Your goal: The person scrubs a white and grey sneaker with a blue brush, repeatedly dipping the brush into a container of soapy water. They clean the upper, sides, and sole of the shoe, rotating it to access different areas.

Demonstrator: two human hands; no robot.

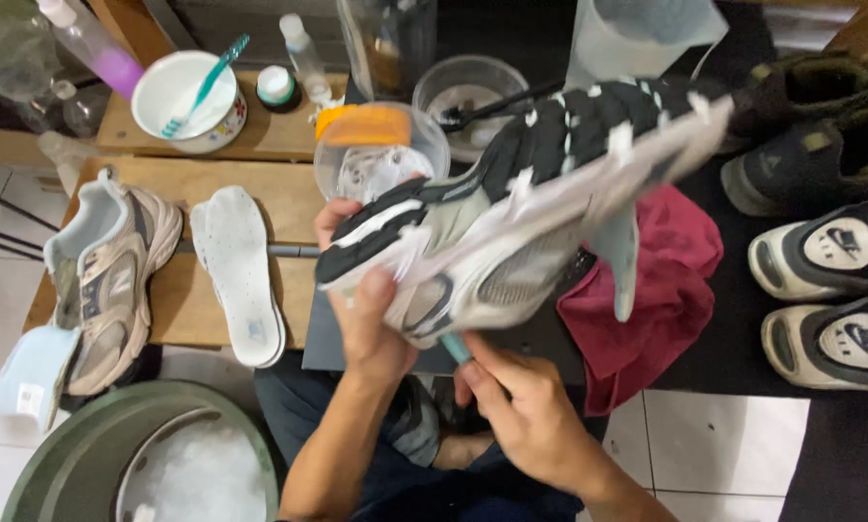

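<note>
The left hand [371,329] is clamped on the heel end of a black-and-white sneaker [521,217], held up over the lap; its long axis runs from that hand up and rightward, toe far from both hands; the right hand [521,411] is closed on a teal brush handle [456,348], seemingly a toothbrush, just under the sole, so the left is nearer the shoe. On the wooden bench [289,198] lie one beige sneaker [110,280] and one white insole [241,275]; a red cloth [666,290] lies right; four more shoes [830,256] beyond.
</note>
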